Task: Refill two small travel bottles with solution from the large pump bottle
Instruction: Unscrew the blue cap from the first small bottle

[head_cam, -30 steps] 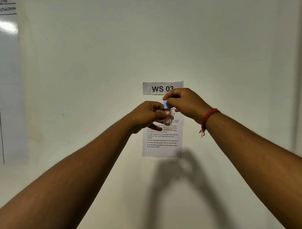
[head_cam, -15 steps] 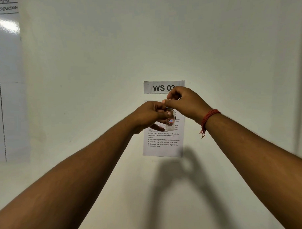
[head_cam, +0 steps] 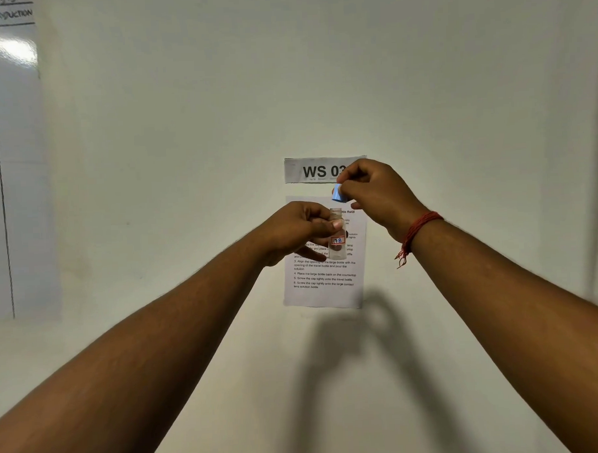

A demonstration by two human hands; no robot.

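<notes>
Travel bottle [head_cam: 337, 233]: clear, upright, labelled, neck open; gripped by L hand [head_cam: 299, 228] in mid-air, before instruction sheet [head_cam: 323, 283]. Blue cap [head_cam: 339, 193]: pinched by R hand [head_cam: 374, 193], just above bottle, apart. "WS 03" sign [head_cam: 317, 170] behind.

Both arms outstretched, hands meeting far ahead

The left hand [head_cam: 299, 228] sits lower, its fingers curled and the thumb laid across them, gripping the small clear bottle [head_cam: 337, 233] upright. The right hand [head_cam: 374, 189] is raised just above and to the right of it, fingertips [head_cam: 344, 190] pinching the blue cap [head_cam: 339, 193] clear of the bottle's neck (a red thread band circles this wrist). Both bare forearms run from the near corners toward the middle, converging.
</notes>
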